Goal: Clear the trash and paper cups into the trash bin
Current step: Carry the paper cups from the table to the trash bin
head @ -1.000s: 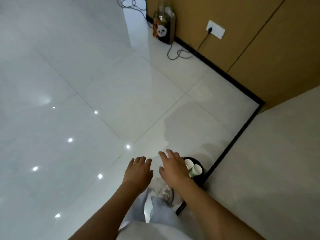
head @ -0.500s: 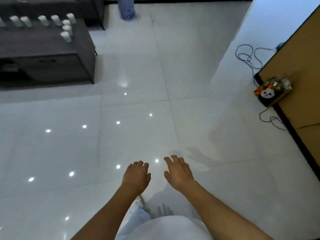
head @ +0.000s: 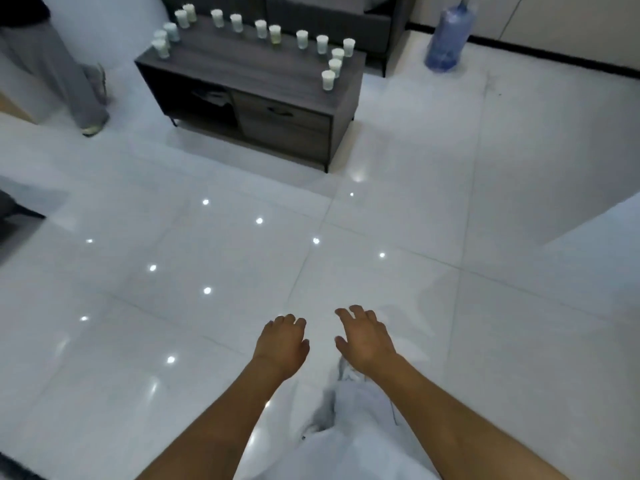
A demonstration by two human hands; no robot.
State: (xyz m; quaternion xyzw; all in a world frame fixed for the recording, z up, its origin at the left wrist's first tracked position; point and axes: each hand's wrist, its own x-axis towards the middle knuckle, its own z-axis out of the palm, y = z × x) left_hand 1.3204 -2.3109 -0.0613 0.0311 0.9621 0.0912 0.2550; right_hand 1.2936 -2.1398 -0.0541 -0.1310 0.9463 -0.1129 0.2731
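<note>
Nearest the camera, two bare forearms reach forward over a glossy white tiled floor, with pale trousers showing between them at the bottom edge. Both palms face down and neither touches anything. The left hand has its fingers loosely bent downward and holds nothing. The right hand, just beside it, has its fingers spread and relaxed, and is likewise empty.

Beyond the hands the floor carries a scatter of small bright reflections of ceiling lights.

Farther off, well apart from both hands, stands a low dark grey counter with an open shelf on one side and a drawer front on the other. On its top stand the paper cups, all upright, in a loose row along the far edge; the row curves forward at each end, with one cup nearest the front right corner.

At the far left a second person's leg in grey trousers stands on the tiles. At the far right a blue water jug sits on the floor by the wall. A dark sofa sits behind the counter.
</note>
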